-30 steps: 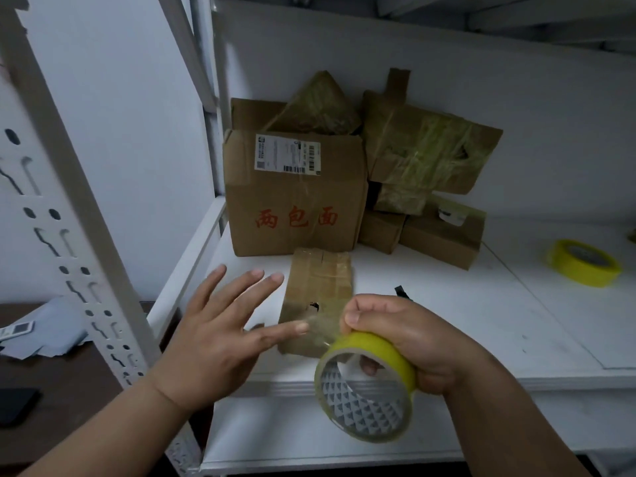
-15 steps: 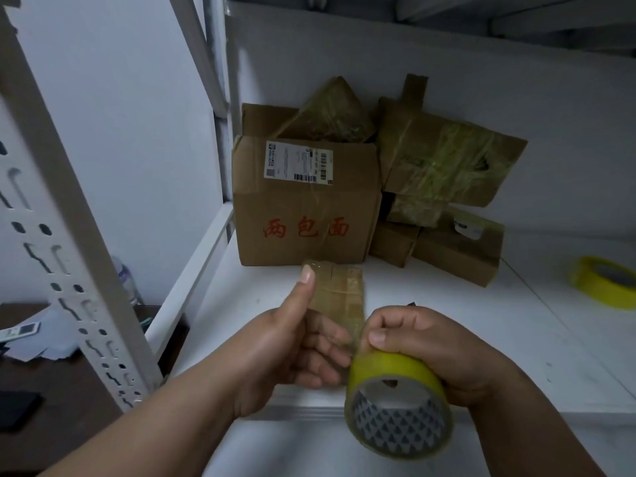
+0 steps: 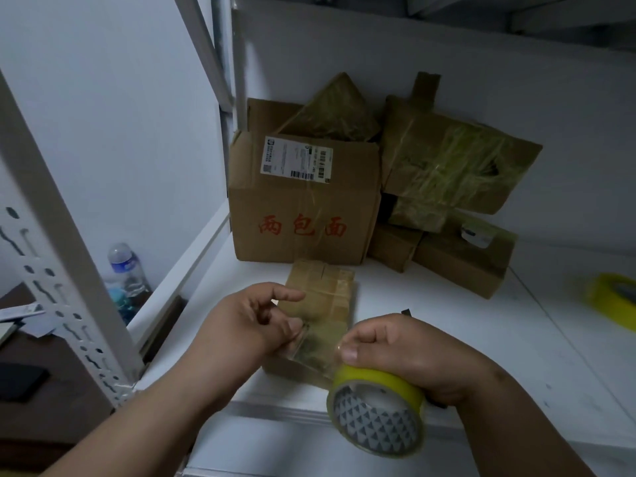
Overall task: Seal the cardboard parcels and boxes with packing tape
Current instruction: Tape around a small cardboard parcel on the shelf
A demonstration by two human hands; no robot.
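Small taped parcel (image 3: 320, 304) flat on white shelf (image 3: 481, 339), near front edge. Left hand (image 3: 251, 325) fingers pinching tape end over it; right hand (image 3: 406, 356) gripping yellow tape roll (image 3: 378, 411).

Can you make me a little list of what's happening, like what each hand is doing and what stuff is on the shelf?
left hand: pinches the loose end of the clear tape over the small parcel
right hand: grips the tape roll, yellow outside, patterned core
small parcel: flat on the white shelf, near the front edge, already partly taped
big box: behind the parcel, red characters, white label
other parcels: piled right of the big box
spare roll: yellow, far right on the shelf
water bottle: left, beyond the shelf
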